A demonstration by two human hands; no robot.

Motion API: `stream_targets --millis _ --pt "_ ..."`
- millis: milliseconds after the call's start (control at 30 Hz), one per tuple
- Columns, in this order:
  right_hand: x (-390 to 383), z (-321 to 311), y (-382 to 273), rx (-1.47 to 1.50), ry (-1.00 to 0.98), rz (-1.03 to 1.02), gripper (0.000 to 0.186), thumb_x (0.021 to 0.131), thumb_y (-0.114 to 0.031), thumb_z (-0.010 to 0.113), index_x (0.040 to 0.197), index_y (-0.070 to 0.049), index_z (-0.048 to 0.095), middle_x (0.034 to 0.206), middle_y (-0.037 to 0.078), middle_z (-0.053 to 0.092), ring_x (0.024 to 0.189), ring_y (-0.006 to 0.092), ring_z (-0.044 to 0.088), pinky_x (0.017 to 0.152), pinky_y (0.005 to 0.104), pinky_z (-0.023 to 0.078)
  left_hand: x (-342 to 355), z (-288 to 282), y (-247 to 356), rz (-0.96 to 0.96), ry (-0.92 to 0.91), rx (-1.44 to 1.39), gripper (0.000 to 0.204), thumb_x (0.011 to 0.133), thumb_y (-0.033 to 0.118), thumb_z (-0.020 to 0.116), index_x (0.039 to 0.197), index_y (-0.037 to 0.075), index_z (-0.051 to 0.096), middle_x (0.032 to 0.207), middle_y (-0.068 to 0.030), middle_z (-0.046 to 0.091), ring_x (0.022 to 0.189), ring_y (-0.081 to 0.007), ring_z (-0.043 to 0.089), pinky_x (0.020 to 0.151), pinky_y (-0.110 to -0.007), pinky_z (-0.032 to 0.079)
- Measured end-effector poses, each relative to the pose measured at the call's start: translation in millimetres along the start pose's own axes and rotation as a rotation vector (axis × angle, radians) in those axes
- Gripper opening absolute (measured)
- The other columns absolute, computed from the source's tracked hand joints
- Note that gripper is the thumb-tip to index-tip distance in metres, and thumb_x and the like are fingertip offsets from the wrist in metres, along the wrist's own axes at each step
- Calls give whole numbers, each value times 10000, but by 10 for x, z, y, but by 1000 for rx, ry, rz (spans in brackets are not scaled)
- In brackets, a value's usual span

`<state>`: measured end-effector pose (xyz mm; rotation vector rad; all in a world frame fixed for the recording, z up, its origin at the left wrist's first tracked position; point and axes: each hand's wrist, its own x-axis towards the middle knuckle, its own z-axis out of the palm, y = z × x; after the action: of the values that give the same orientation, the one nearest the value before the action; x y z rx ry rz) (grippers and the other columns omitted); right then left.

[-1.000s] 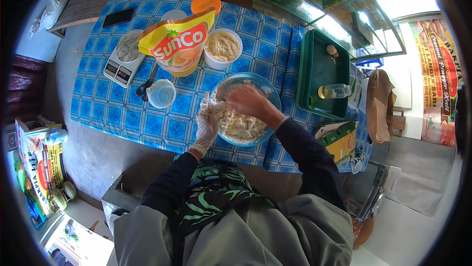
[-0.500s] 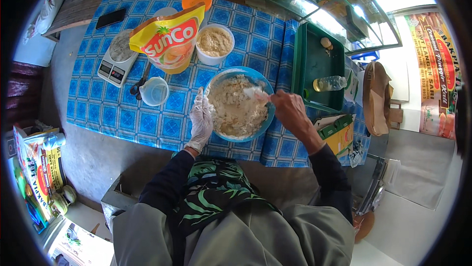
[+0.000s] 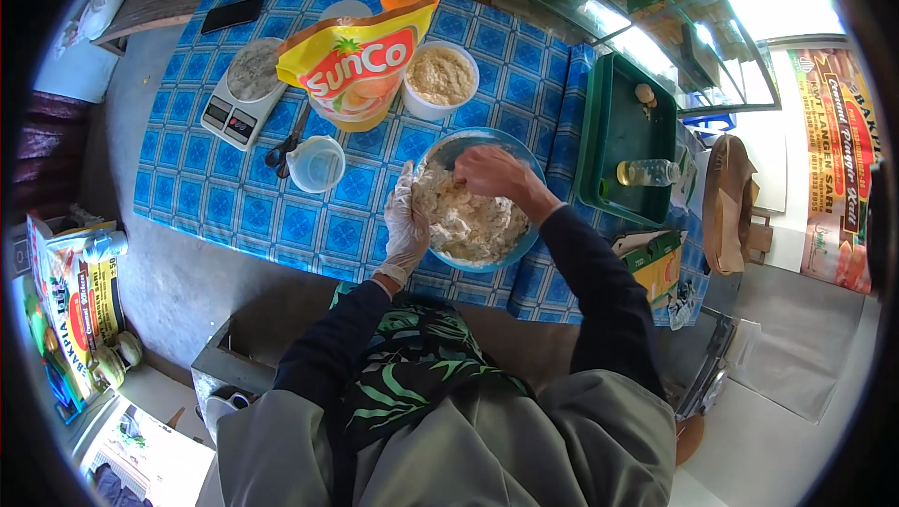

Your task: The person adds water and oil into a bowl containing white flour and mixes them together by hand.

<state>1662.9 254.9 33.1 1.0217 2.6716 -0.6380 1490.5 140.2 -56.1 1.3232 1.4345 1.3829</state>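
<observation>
A blue bowl point(image 3: 530, 237) of crumbly, floury pale dough point(image 3: 473, 217) stands at the near edge of the table. My left hand point(image 3: 406, 231), in a thin see-through glove, grips the bowl's left side at the rim. Over the far part of the dough, my bare right hand point(image 3: 492, 173) is closed in a fist. The spatula it holds is hidden behind the fingers in this view; half a second ago its pale blade showed.
Left of the bowl are a clear measuring jug point(image 3: 316, 165), black scissors point(image 3: 284, 153), a kitchen scale point(image 3: 231, 121) and a yellow oil pouch point(image 3: 361, 72). Behind stands a white tub of crumbs point(image 3: 440, 81). At right, a green tray point(image 3: 629, 203) holds a small bottle point(image 3: 648, 173) and eggshells.
My right hand has moved left and farther in, from the bowl's right rim to over the dough. The left hand keeps its place on the bowl. The whole view has shifted slightly.
</observation>
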Motion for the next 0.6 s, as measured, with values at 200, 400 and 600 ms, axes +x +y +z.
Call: stream_targets --millis 200,400,600 --pt "-644 -252 -387 -163 63 18 72 734 -76 638 694 -57 694 690 153 656 689 327 683 608 428 534 14 22 59 -46 -49 84 415 1027 61 441 1430 -37 437 1351 -202 559 1138 -289 575 994 -337 442" --pt "-1049 -976 -563 -315 153 190 87 754 -65 630 691 -77 689 685 114 662 662 275 686 574 391 523 92 61 210 -588 110 -897 436 1062 151 436 1454 -36 404 1482 -106 451 1306 -151 468 1104 -249 364" --pt "-1134 -356 -42 -272 -23 361 113 780 -77 617 694 -84 691 709 133 670 677 295 687 600 415 528 121 34 351 -638 158 -1022 460 1061 183 451 1477 -5 388 1498 -69 425 1321 -88 420 1134 -230 327"
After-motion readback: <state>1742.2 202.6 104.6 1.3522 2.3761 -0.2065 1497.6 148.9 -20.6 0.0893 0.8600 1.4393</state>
